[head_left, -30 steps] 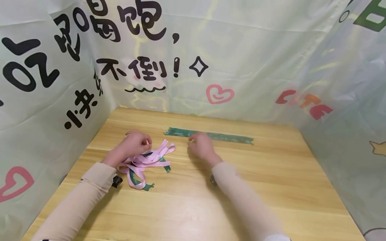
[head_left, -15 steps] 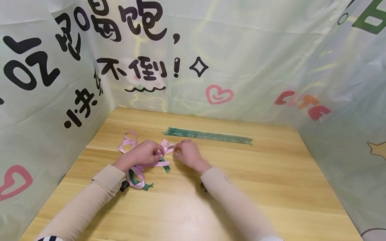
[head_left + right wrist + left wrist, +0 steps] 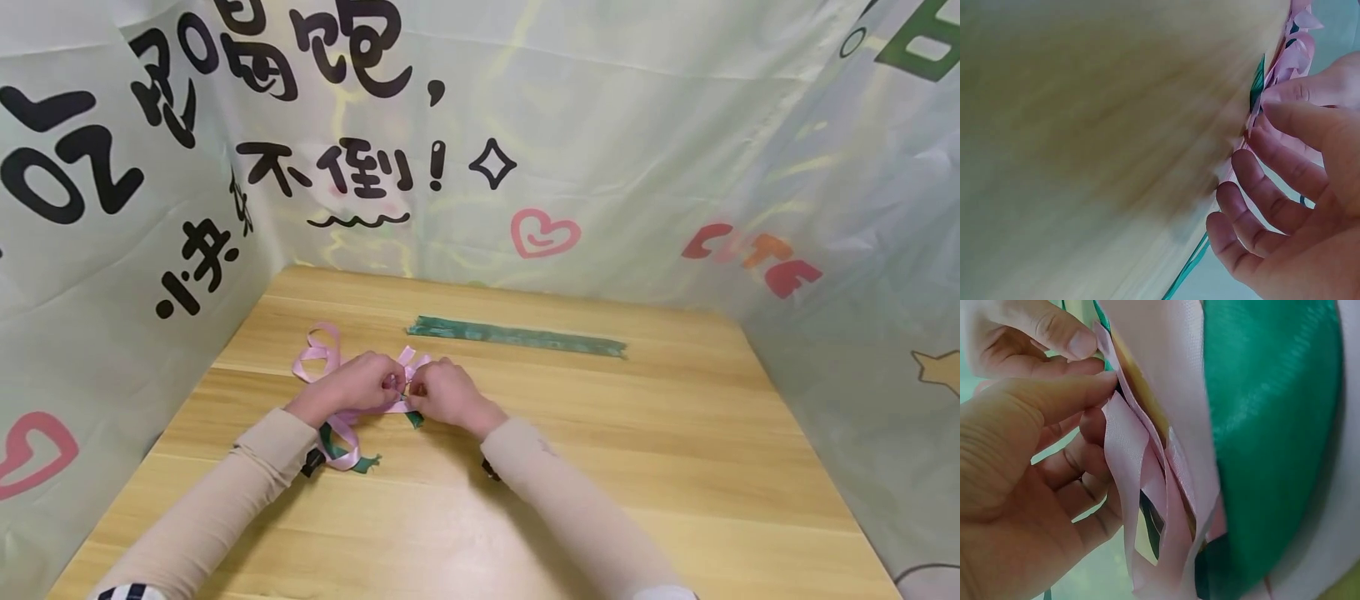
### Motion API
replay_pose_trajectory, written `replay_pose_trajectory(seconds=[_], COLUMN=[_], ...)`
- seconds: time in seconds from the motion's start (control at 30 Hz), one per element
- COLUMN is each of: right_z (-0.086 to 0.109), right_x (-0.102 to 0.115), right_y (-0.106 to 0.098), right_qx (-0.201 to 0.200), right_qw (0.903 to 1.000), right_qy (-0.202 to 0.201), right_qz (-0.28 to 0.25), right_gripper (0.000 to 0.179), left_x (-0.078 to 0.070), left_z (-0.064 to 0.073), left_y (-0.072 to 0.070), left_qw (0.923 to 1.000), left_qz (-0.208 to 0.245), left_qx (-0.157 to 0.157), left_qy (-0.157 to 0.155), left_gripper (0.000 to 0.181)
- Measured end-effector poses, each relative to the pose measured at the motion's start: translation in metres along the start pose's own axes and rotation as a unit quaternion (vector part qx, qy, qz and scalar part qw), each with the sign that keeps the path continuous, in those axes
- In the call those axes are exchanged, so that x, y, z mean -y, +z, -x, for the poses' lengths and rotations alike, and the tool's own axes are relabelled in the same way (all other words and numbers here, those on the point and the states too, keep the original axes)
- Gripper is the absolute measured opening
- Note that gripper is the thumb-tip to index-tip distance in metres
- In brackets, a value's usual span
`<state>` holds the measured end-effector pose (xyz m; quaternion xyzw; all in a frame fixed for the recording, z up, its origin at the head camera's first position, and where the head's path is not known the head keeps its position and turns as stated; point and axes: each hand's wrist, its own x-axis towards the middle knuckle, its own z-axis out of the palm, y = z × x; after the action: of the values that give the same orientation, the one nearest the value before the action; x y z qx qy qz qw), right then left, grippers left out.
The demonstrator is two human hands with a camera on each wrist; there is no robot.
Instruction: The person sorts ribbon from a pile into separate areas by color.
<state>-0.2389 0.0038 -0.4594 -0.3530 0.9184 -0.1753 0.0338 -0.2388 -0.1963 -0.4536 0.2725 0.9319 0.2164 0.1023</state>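
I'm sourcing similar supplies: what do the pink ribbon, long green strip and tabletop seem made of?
The pink ribbon looks like satin fabric, softly shiny, with fine woven texture up close. The long green strip could be plastic film or coated fabric: pale sheen, ragged ends. The tabletop seems wood or wood-look laminate, smooth, with grain lines and a glare patch.

left grip [image 3: 363,382] pinching, right grip [image 3: 447,394] pinching beside it, forearms [image 3: 206,507] angled inward

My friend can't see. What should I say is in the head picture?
A person's left grip and right grip hold pink ribbon tangled over green ribbon on a wooden table. A straight green strip lies farther back.
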Motion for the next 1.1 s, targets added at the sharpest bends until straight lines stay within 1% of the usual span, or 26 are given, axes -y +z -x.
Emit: replay_pose_trajectory(seconds=[0.13, 0.27, 0.37, 0.53, 0.67, 0.77, 0.97, 1.03, 1.1], right_z=[-0.002, -0.004, -0.005, -0.006, -0.006, -0.007, -0.006, -0.005, -0.004], right_x=[0.005, 0.008, 0.008, 0.005, 0.004, 0.004, 0.005, 0.005, 0.005], right_y=[0.001, 0.003, 0.004, 0.005, 0.003, 0.001, -0.004, -0.006, -0.007], right_qx=[0.007, 0.009, 0.007, 0.0, 0.002, 0.001, 0.003, 0.009, 0.017], right_qw=[1.0, 0.9999, 0.9995, 0.9965, 0.9938, 0.9924, 0.991, 0.99, 0.9891], right_qy=[-0.002, 0.006, 0.018, 0.025, 0.022, 0.02, 0.019, 0.016, 0.013], right_qz=[0.003, -0.001, -0.025, -0.08, -0.109, -0.121, -0.132, -0.14, -0.146], right_gripper=[0.019, 0.02, 0.015, 0.012, 0.012, 0.013, 0.013, 0.011, 0.009], left_x=[0.001, 0.003, 0.005, 0.008, 0.009, 0.01, 0.011, 0.011, 0.011], left_z=[0.0, 0.001, 0.003, 0.008, 0.01, 0.011, 0.013, 0.014, 0.015], left_y=[0.001, 0.003, 0.003, 0.002, 0.0, 0.0, 0.0, 0.0, -0.001], left_qw=[1.0, 1.0, 0.9994, 0.9965, 0.9949, 0.9949, 0.9951, 0.994, 0.9925], left_qz=[-0.002, 0.003, 0.028, 0.078, 0.092, 0.093, 0.095, 0.106, 0.12], left_qx=[0.002, -0.005, -0.015, -0.03, -0.039, -0.038, -0.027, -0.024, -0.022], left_qy=[0.0, 0.002, 0.011, 0.01, 0.01, 0.006, 0.002, 0.006, 0.004], left_gripper=[0.011, 0.01, 0.011, 0.014, 0.012, 0.004, 0.019, 0.019, 0.014])
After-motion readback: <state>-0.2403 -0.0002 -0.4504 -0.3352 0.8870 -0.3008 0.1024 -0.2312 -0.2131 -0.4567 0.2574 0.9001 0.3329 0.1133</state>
